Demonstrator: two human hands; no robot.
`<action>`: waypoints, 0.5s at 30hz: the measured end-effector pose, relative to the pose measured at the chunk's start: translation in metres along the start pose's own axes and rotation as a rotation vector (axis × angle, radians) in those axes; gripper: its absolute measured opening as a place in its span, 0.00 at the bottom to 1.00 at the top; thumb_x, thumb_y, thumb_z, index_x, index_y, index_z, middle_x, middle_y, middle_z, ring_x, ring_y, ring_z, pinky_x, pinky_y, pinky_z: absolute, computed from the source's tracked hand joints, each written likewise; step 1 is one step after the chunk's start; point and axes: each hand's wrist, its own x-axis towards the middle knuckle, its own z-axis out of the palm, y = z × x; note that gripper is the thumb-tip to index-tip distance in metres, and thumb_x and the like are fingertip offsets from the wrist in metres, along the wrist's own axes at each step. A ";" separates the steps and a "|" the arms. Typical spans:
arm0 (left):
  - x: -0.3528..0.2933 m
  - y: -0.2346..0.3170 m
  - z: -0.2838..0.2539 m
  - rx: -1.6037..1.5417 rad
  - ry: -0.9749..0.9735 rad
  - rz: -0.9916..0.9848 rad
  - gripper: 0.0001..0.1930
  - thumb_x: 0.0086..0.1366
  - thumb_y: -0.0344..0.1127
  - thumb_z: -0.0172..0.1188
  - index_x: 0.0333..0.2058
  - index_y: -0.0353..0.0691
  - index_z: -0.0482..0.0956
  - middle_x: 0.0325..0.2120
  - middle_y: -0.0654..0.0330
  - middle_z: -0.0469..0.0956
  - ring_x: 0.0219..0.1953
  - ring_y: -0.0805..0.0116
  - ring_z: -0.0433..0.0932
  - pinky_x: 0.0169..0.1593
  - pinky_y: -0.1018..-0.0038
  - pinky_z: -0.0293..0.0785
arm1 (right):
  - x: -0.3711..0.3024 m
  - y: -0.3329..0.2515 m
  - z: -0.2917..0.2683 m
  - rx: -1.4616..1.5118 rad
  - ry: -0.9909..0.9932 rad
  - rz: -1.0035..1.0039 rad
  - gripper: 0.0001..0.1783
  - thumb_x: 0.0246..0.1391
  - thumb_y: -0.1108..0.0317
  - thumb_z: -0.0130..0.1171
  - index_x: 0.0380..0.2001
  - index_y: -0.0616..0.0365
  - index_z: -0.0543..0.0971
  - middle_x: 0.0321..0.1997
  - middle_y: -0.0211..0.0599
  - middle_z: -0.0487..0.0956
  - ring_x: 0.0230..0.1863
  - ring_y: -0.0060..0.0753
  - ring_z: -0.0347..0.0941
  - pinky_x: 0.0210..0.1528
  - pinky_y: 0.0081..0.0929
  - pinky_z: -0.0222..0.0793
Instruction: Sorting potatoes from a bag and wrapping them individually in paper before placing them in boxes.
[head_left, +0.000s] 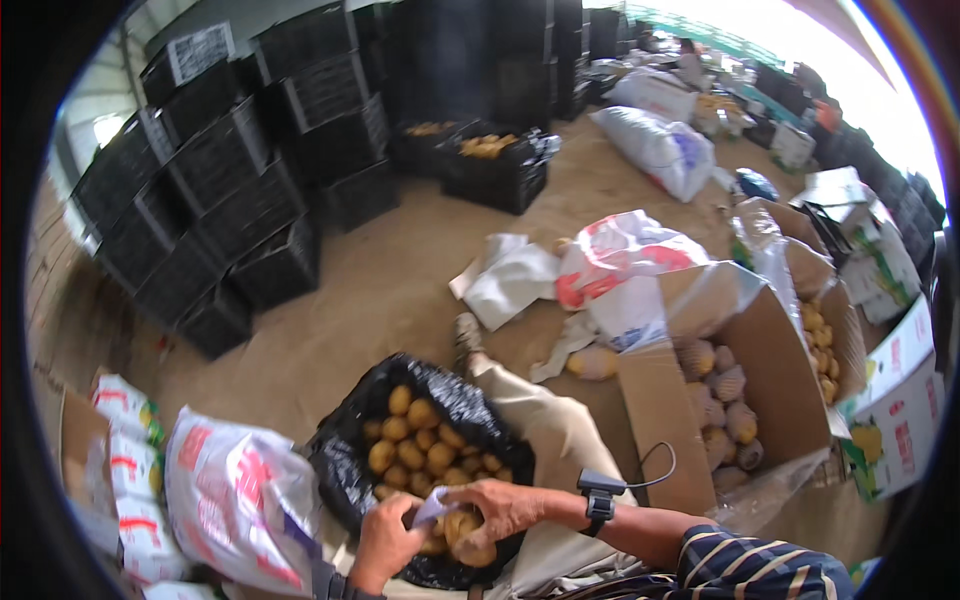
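**A:** where's the fruit at?

**B:** the yellow fruit (470, 528) is down low over the black bag (345, 470) of the same stuff. Right hand (505, 508) is clamped around it, left hand (388, 538) pinching a pale wrapper (432, 506) against it.

**A:** and the box?

**B:** cardboard box (770, 370) off to the right, wrapped ones inside.

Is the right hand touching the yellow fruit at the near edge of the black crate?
Touching. The head view shows the right hand with fingers curled over a yellow fruit at the near rim of the black crate, no gap visible between them.
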 end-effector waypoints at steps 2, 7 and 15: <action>-0.007 0.001 0.009 -0.275 -0.152 -0.109 0.10 0.63 0.33 0.69 0.40 0.37 0.82 0.34 0.55 0.84 0.41 0.62 0.86 0.46 0.64 0.82 | -0.022 0.007 0.005 0.212 -0.096 0.018 0.43 0.50 0.50 0.76 0.63 0.66 0.75 0.50 0.46 0.85 0.51 0.35 0.80 0.57 0.36 0.74; -0.013 -0.017 0.057 -0.905 -0.186 -0.191 0.20 0.78 0.46 0.55 0.51 0.32 0.81 0.44 0.58 0.84 0.46 0.68 0.82 0.51 0.71 0.78 | -0.063 0.022 0.023 0.903 -0.262 0.271 0.45 0.57 0.44 0.74 0.68 0.59 0.70 0.55 0.34 0.81 0.56 0.28 0.79 0.60 0.30 0.79; -0.043 -0.026 0.121 -1.585 -0.228 -0.448 0.26 0.81 0.49 0.45 0.62 0.33 0.74 0.61 0.54 0.78 0.61 0.58 0.79 0.66 0.62 0.74 | -0.069 0.046 0.083 1.569 -0.161 0.031 0.43 0.61 0.45 0.71 0.68 0.59 0.67 0.60 0.35 0.79 0.58 0.29 0.80 0.53 0.33 0.85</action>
